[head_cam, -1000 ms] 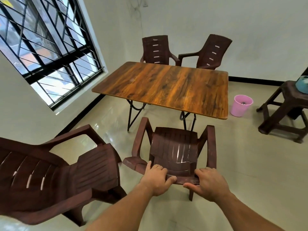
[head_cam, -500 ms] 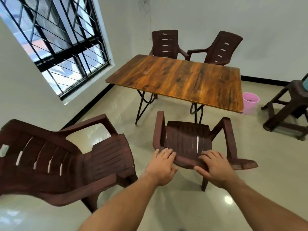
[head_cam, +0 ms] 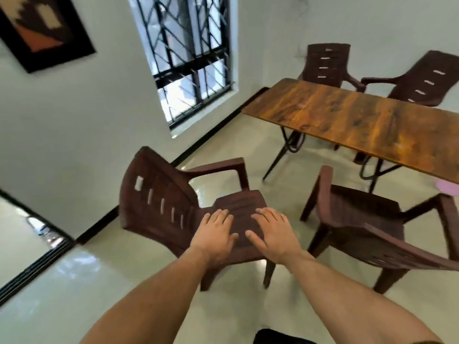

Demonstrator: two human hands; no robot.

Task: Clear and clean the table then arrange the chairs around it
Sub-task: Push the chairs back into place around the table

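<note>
The wooden table (head_cam: 360, 115) stands at the right with a bare top. A brown plastic armchair (head_cam: 360, 209) sits at its near side, seat toward the table. A second brown armchair (head_cam: 154, 202) stands apart to the left, near the wall, its back to the left. My left hand (head_cam: 214, 234) and my right hand (head_cam: 272, 233) are side by side over this chair's seat, fingers spread and holding nothing. I cannot tell whether they touch the seat. Two more brown chairs, one (head_cam: 327, 63) beside the other (head_cam: 427, 80), stand at the table's far side.
A barred window (head_cam: 188, 58) and a dark picture (head_cam: 42, 28) are on the left wall. A pink bucket (head_cam: 447, 188) peeks out under the table's right end. A sliding-door track (head_cam: 32, 266) runs along the floor at the far left. Glossy floor lies between the chairs.
My hands have let go of the chair at the table. The view has swung left, and both hands are now open over the other chair's seat.
</note>
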